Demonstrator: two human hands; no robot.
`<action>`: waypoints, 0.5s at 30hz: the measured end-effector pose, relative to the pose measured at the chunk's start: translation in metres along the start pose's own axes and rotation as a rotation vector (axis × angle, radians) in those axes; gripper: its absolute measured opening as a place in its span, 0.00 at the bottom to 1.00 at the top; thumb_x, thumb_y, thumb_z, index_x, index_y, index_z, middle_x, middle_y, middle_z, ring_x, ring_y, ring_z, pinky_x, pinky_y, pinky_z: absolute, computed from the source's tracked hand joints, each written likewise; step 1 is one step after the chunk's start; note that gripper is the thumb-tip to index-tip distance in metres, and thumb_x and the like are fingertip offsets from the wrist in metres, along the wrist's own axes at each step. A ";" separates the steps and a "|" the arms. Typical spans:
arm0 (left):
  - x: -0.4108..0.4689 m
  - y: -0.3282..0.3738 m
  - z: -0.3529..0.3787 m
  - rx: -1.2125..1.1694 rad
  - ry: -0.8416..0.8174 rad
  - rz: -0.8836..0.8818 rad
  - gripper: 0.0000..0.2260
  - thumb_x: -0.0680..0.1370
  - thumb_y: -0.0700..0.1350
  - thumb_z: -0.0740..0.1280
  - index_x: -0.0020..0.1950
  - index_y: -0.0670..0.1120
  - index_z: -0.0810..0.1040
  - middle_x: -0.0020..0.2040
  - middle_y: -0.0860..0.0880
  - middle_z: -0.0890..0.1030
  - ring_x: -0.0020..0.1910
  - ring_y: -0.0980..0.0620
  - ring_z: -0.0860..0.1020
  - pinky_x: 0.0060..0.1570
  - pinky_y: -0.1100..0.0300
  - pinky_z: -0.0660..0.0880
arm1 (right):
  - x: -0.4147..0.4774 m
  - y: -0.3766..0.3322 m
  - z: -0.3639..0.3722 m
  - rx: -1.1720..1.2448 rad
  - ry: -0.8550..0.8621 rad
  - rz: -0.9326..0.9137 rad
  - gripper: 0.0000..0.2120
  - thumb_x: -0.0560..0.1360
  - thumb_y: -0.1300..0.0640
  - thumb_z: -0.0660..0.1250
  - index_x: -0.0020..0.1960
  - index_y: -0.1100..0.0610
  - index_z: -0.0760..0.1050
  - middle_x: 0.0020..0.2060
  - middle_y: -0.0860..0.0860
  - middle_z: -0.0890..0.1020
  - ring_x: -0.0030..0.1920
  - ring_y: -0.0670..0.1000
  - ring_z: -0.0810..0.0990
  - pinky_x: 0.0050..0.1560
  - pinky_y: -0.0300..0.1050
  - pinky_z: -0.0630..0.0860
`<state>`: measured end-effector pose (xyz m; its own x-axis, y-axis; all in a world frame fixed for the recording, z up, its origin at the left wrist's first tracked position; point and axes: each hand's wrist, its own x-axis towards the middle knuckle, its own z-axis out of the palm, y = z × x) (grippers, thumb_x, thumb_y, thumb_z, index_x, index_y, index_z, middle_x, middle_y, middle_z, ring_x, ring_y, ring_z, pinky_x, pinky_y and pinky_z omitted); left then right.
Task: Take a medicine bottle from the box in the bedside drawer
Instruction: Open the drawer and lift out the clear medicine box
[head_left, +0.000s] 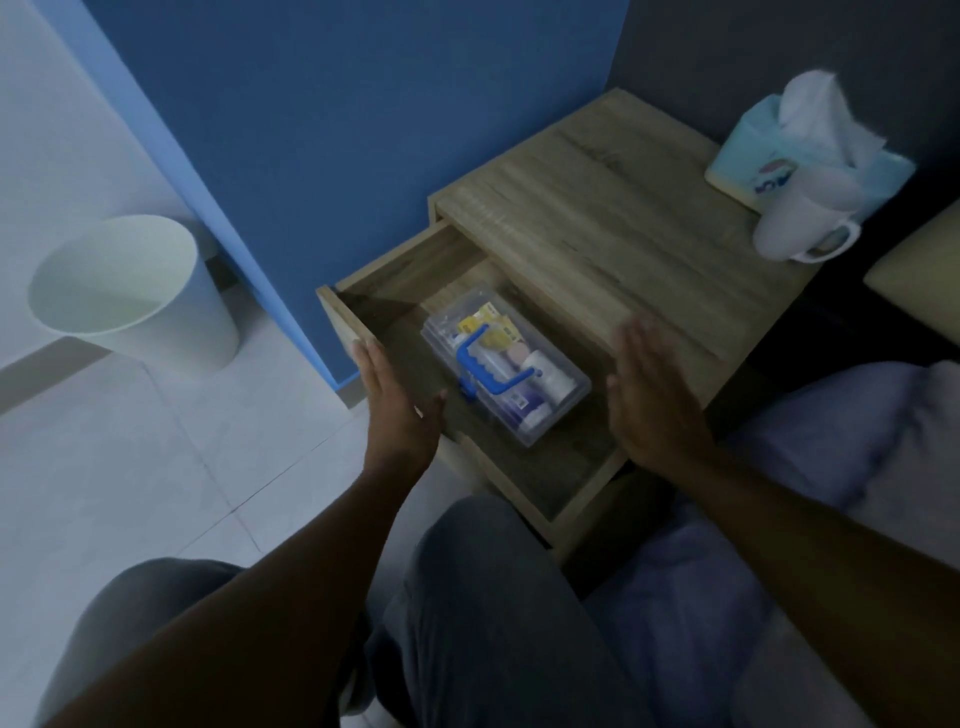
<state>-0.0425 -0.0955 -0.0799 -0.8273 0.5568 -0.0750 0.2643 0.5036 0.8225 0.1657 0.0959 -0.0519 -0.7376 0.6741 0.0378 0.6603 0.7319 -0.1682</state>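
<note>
The wooden bedside drawer is pulled out. Inside it lies a clear plastic box with a blue handle on its closed lid. Through the lid I see white medicine bottles and yellow packets. My left hand hovers flat over the drawer's left front, fingers extended, just left of the box. My right hand hovers flat to the right of the box, over the drawer's right side and the cabinet's edge. Both hands hold nothing and do not touch the box.
On the bedside cabinet top stand a blue tissue pack and a white mug at the far right. A white waste bin stands on the tiled floor to the left. A blue wall is behind; bedding lies at right.
</note>
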 end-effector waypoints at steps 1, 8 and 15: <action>0.004 0.004 -0.004 0.067 0.004 0.058 0.44 0.76 0.51 0.70 0.79 0.53 0.42 0.81 0.53 0.40 0.79 0.49 0.44 0.73 0.50 0.53 | -0.007 -0.012 0.002 0.013 0.010 -0.074 0.29 0.82 0.55 0.56 0.79 0.64 0.55 0.79 0.62 0.57 0.80 0.59 0.55 0.78 0.60 0.56; 0.050 0.031 -0.010 0.393 -0.270 0.302 0.31 0.79 0.48 0.63 0.79 0.48 0.53 0.81 0.46 0.52 0.79 0.47 0.47 0.74 0.49 0.45 | -0.011 -0.077 0.028 0.185 -0.115 -0.017 0.37 0.81 0.45 0.56 0.81 0.56 0.42 0.81 0.55 0.43 0.81 0.53 0.41 0.80 0.54 0.45; 0.089 0.037 0.006 0.378 -0.414 0.172 0.28 0.80 0.51 0.61 0.78 0.48 0.56 0.79 0.45 0.57 0.78 0.44 0.56 0.73 0.45 0.58 | -0.001 -0.082 0.052 0.178 -0.171 0.172 0.52 0.73 0.34 0.64 0.81 0.57 0.38 0.80 0.58 0.39 0.80 0.57 0.37 0.77 0.53 0.39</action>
<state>-0.1037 -0.0236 -0.0593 -0.5144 0.8248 -0.2348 0.5991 0.5415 0.5898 0.1050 0.0305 -0.0891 -0.6404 0.7491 -0.1698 0.7534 0.5696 -0.3286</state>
